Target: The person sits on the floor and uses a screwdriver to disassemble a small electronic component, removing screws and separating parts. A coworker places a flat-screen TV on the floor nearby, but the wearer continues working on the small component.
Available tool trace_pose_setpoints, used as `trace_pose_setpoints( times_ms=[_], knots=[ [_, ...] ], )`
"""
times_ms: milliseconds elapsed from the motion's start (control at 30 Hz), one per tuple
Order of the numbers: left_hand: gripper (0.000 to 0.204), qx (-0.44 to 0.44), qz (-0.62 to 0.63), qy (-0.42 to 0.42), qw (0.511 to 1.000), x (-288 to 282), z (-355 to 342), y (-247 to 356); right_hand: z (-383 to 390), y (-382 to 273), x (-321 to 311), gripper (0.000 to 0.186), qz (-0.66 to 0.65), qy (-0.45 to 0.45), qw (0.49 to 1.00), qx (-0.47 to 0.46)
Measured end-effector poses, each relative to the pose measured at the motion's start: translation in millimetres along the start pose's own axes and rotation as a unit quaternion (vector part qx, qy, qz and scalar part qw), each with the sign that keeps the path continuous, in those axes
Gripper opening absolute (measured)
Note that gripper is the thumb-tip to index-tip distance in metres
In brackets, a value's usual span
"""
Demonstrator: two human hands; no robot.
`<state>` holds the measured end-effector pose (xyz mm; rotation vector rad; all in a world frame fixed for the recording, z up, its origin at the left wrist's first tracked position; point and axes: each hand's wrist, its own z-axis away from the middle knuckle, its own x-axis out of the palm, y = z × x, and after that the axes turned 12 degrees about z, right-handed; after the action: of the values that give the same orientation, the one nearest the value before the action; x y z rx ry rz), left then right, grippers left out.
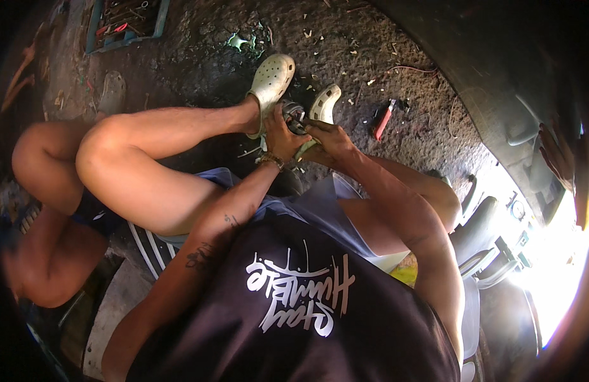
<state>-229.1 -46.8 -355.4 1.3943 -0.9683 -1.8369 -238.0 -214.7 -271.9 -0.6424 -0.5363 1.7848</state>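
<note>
My left hand (279, 135) is closed on a dark metal part (294, 109), held low between my feet. My right hand (329, 139) has its fingers curled onto the same part from the right; its fine shape is hidden by my fingers. A cream clog (273, 79) on my foot is just beyond my left hand, and a second cream clog (324, 102) is behind my right hand. To the right on the dirt ground lies a red-handled tool (383, 121).
A blue tray (92, 38) of tools sits at the upper left. Another person's bare leg (36, 153) is close on my left. A dark overhanging panel (472, 76) fills the upper right. Several plastic chairs (482, 235) stand at the right by bright daylight. Green scrap (237, 41) lies ahead.
</note>
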Motion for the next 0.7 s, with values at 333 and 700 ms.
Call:
trace_pose_setpoints(
  times_ms=[333,700],
  knots=[
    [0.119,0.023,-0.002,0.022,0.999,6.0,-0.3,-15.1,22.0,-17.1,-1.2,0.041,0.521,0.085,0.840,-0.125],
    [0.129,-0.036,-0.012,-0.007,0.999,-0.1,-0.3,-5.9,-1.2,-10.8,-10.9,0.050,0.073,-0.077,0.994,0.031]
  ],
)
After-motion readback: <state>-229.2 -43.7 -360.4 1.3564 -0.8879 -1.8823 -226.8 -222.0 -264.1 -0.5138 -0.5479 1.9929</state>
